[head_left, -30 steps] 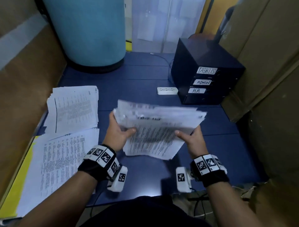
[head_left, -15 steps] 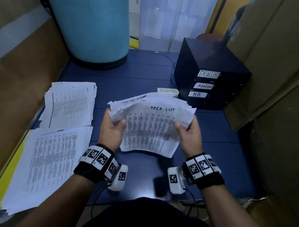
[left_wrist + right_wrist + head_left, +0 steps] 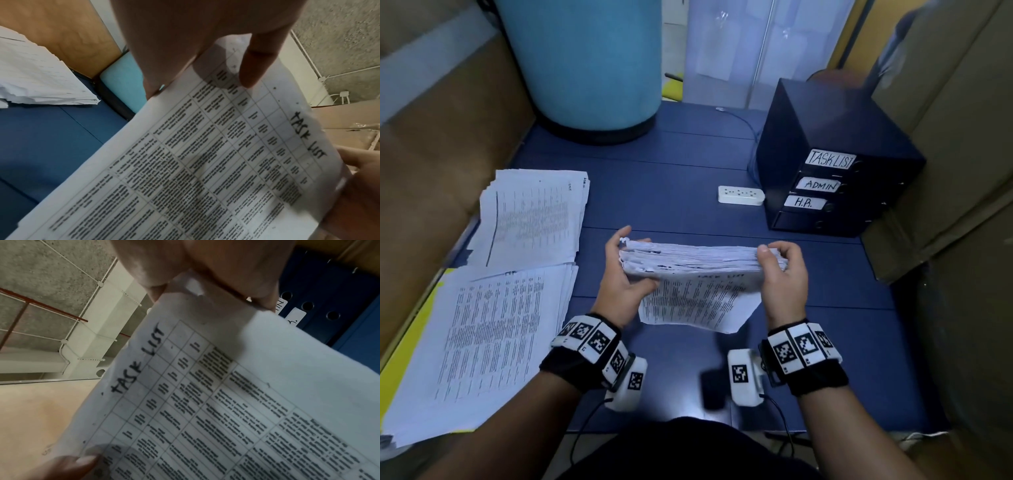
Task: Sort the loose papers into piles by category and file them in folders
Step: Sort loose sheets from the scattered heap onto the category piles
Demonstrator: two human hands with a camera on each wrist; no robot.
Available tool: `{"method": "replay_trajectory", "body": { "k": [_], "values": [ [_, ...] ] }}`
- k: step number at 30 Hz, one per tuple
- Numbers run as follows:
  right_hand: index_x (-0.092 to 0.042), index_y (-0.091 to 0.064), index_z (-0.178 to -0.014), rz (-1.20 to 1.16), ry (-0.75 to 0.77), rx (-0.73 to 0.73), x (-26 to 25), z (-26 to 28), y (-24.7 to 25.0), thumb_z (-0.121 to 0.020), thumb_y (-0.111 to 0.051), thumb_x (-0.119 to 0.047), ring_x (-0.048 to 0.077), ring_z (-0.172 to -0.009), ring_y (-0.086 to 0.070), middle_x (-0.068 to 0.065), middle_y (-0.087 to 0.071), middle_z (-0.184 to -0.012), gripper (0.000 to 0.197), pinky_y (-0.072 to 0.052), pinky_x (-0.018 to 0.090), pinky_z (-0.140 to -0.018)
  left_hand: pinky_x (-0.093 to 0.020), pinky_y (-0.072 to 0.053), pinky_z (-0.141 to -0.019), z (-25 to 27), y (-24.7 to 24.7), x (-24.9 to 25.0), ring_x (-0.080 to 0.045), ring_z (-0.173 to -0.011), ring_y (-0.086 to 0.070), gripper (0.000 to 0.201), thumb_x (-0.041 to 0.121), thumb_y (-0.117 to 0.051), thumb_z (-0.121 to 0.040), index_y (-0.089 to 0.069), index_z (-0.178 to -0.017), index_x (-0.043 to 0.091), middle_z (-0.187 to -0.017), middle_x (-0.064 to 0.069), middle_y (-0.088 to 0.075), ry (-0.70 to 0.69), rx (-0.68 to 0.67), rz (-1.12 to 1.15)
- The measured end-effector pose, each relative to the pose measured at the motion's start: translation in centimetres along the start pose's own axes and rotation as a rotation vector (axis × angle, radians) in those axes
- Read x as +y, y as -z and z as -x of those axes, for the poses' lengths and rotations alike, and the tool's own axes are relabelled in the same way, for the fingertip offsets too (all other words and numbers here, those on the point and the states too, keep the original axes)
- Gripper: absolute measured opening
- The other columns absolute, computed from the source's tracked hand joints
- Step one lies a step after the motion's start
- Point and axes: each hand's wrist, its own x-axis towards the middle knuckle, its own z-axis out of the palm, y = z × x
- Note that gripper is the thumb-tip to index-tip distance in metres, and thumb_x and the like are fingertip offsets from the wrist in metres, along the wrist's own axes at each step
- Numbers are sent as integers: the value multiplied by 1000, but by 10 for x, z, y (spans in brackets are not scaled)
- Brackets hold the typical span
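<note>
**Task-list stack held edge-up between both hands**

The stack of papers (image 3: 702, 260) is gripped at its left end by the left hand (image 3: 625, 274), thumb in front and fingers curled behind. At its right end it is clamped by the right hand (image 3: 782, 274). Beyond the right fingers, the labelled drawer unit (image 3: 822, 185) is seen. Uneven sheets could be spilled if either pinch is loosened.

Dim bluish light; glare on near table edge (image 3: 688, 413); wrist views soft, perhaps motion-blurred.
</note>
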Motion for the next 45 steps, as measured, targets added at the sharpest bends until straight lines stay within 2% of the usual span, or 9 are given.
{"method": "replay_trajectory", "body": {
  "k": [6,15,21,25,30,33,37,41,45],
  "values": [
    [-24,-51,-97,-148,-5,-54,1,-1,2,-79,-54,-32,12,-98,-57,-3,-67,-107,20,-42,20,-89,-13,-45,-89,-4,2,0,7,-110,-55,93,-5,-57,-58,-23,-140,23,-129,4,-51,11,-33,-7],
    [-19,-42,-126,-97,-33,-192,32,15,7,-59,-65,-84,0,-107,-59,-4,-58,-118,96,-45,20,-93,-26,-47,-97,-6,0,-17,5,-100,-59,55,7,-58,-68,-47,-119,24,-111,8,-60,84,18,-102],
    [-31,-46,-109,38,-53,-205,19,9,-3,-77,-77,-43,12,-105,-63,-3,-64,-112,46,-50,43,-97,-26,-36,-102,-14,-16,-6,-12,-118,-52,34,5,-49,-96,-46,-130,11,-123,5,-57,4,100,-246],
    [-29,-46,-102,55,-8,-158,17,4,-5,-95,-58,-6,-8,-84,-60,-11,-61,-98,27,-50,26,-84,-22,-37,-100,-18,-14,-3,-9,-116,-51,39,2,-50,-94,-44,-131,11,-123,4,-56,-14,153,-187],
    [-29,-47,-119,105,-203,-252,55,14,-1,-82,-69,-11,11,-107,-63,-6,-65,-114,46,-48,35,-99,-13,-47,-88,-6,-10,-27,-14,-104,-61,43,-7,-48,-93,-39,-134,0,-106,5,-61,196,113,-165],
    [-13,-52,-124,156,-289,-259,65,16,-3,-92,-59,1,14,-99,-63,-11,-65,-101,36,-50,13,-85,-12,-47,-86,-4,-9,-31,-13,-101,-61,39,-7,-48,-93,-40,-130,2,-103,5,-61,257,77,-201],
    [-12,-60,-117,282,-109,-312,40,8,4,-93,-55,1,-1,-86,-61,-9,-67,-94,27,-41,1,-69,-38,-41,-106,-18,1,-9,-19,-117,-53,58,-15,-56,-81,-38,-127,16,-118,2,-54,132,261,-153],
    [-6,-56,-96,525,197,-493,2,-7,10,-89,-53,4,17,-77,-51,7,-61,-86,12,-39,26,-66,-44,-18,-118,-27,0,41,-19,-141,-24,85,4,-75,-74,-30,-143,23,-147,-2,-33,-224,140,-625],
    [-23,-44,-88,719,366,-616,-33,-15,9,-89,-53,1,12,-78,-42,-3,-52,-85,26,-27,23,-67,-40,-43,-92,-25,-19,63,-18,-97,-53,28,9,-64,-86,-58,-107,26,-99,4,-64,-134,-169,-777]
  ]
}}
